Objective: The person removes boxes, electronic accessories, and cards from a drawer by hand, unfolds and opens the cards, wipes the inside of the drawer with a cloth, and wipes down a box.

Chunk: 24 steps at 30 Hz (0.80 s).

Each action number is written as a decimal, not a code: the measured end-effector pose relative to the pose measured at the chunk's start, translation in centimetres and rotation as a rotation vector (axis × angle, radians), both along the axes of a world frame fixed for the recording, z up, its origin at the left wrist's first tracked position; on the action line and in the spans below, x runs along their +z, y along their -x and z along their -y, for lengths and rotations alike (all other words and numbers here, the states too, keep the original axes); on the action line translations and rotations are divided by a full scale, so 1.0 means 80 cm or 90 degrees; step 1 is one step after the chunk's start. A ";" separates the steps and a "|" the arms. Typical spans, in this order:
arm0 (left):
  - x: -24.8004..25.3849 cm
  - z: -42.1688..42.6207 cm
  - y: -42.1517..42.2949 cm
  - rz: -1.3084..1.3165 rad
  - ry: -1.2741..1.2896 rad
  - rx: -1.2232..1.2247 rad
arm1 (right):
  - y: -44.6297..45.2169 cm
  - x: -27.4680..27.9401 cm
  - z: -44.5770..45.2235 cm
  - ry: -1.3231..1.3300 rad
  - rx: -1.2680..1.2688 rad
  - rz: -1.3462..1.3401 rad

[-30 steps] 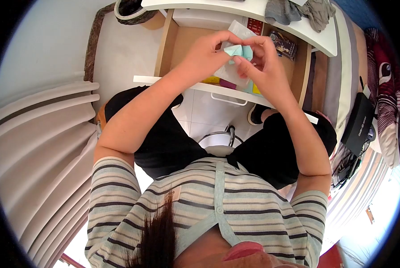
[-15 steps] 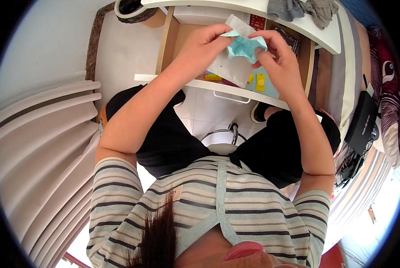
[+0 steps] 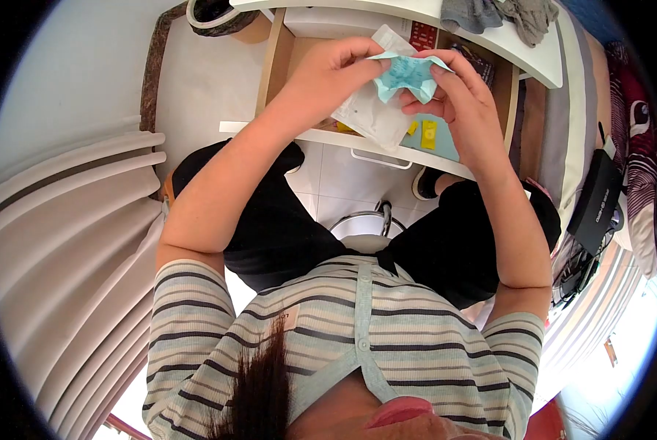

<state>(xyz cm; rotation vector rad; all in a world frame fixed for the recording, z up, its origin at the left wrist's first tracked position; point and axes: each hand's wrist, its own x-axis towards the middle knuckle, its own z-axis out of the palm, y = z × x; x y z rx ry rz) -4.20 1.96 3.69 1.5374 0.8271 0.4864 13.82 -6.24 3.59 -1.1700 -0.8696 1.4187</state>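
Both hands hold a creased light-blue sheet [image 3: 407,73], paper-like and partly unfolded, above an open drawer [image 3: 277,62]. My left hand [image 3: 347,64] pinches its left edge between thumb and fingers. On the other side, the thumb and fingers of my right hand [image 3: 464,92] grip the right edge. Dark bluish marks or shading show on the sheet's inner face. Behind and below it slants a translucent whitish plastic bag [image 3: 376,117]; whether a hand also holds this bag, I cannot tell. Small yellow pieces [image 3: 428,135] lie in the drawer near its front.
The drawer's white front has a handle [image 3: 381,160] above my knees. Inside at the back are a red patterned item [image 3: 423,35] and a dark packet [image 3: 475,62]. Grey cloths [image 3: 471,16] lie on the white desktop. A bin [image 3: 229,18] stands at left, a black box [image 3: 595,202] at right.
The light-blue sheet has been spread wider, showing more of its inner face. My right hand has shifted slightly right and turned. The plastic bag has moved a little left and down.
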 end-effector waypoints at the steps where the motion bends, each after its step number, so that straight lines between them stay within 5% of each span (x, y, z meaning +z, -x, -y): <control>1: 0.001 -0.001 0.001 0.022 0.023 0.015 | 0.000 0.000 0.000 -0.004 0.013 -0.027; 9: 0.008 -0.008 0.008 0.042 0.021 -0.016 | -0.004 0.006 -0.002 -0.011 0.066 -0.092; 14: 0.000 -0.003 0.001 -0.054 0.008 -0.068 | 0.003 -0.011 -0.001 -0.145 -0.079 0.175; 16: 0.009 0.016 -0.011 -0.056 0.165 -0.070 | 0.017 -0.020 -0.005 -0.235 -0.184 0.267; 24: -0.013 -0.007 -0.014 0.099 0.157 0.053 | -0.004 -0.001 -0.003 -0.343 -0.112 0.532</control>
